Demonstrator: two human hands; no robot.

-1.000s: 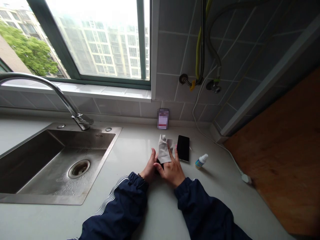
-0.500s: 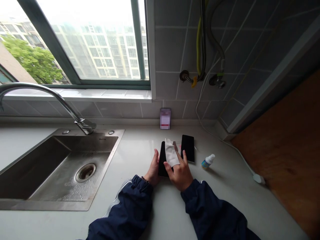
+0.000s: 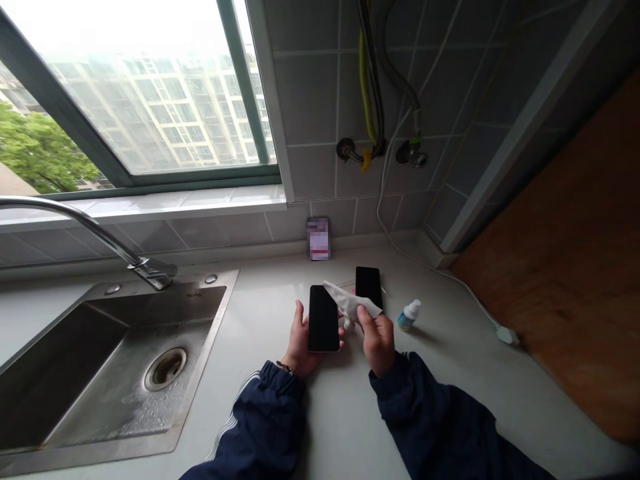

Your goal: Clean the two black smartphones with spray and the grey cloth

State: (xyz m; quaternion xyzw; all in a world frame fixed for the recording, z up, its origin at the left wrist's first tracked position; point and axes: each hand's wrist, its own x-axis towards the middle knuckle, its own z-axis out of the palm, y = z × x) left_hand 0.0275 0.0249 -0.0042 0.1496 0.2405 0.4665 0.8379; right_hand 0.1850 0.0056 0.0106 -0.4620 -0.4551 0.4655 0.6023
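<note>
Left hand (image 3: 299,347) holds flat black phone (image 3: 323,320)

It is right of the shiny steel sink (image 3: 115,380). The right hand (image 3: 379,340) pinches a thin white cloth (image 3: 357,306), farther from the sink. Farther still stands a small blue-and-white plastic bottle (image 3: 409,316).

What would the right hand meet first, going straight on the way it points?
Beyond its pale cloth, the right hand would probably meet the black smartphone lying on the counter, though hand height is unclear.
</note>
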